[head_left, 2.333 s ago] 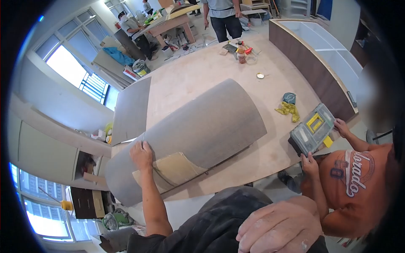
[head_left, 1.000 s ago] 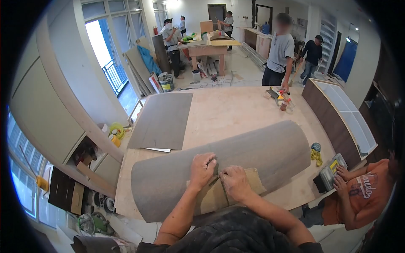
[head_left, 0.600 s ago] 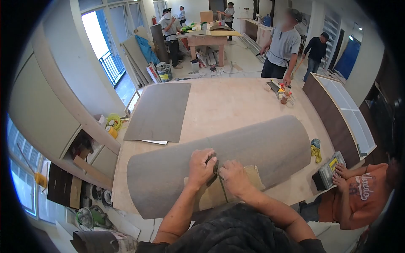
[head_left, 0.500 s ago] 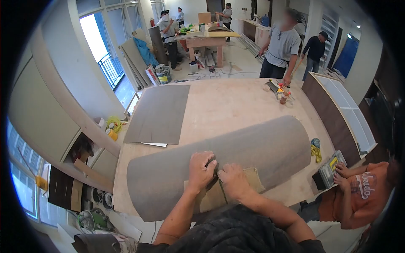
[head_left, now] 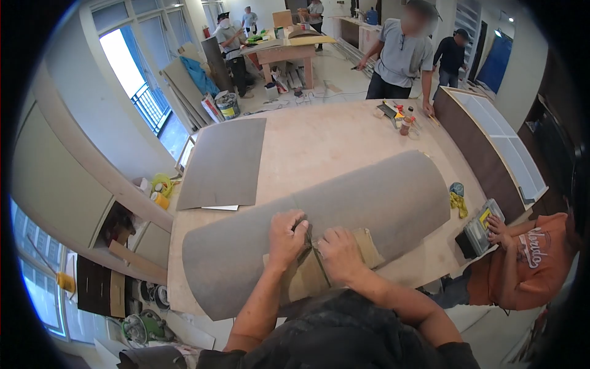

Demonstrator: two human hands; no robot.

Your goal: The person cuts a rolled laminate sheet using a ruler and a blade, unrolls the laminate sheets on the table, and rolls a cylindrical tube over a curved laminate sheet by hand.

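Note:
A large grey sheet (head_left: 375, 184), gently curved, lies along the near side of the wooden tabletop (head_left: 319, 138). My left hand (head_left: 286, 240) is closed in a fist around something dark over the sheet's near part; the fingers hide most of it. Close to its right, my right hand (head_left: 339, 253) has its fingers bent and pressed together at a dark, narrow line; what they grip, if anything, is hidden. Tan paper-like pieces (head_left: 305, 278) lie under and beside both hands, one showing right of my right hand.
A smaller grey sheet (head_left: 224, 163) lies at the table's far left. Hand tools and a bottle (head_left: 405, 126) stand far right, near a person in grey (head_left: 402, 61). At right, a person in orange (head_left: 534, 258) touches a plastic case (head_left: 482, 230). A cabinet (head_left: 491, 147) borders the table.
The view has shifted slightly, and my hands stay close together over the same spot. The grey-shirted person's hand has moved right, away from the bottle and tools.

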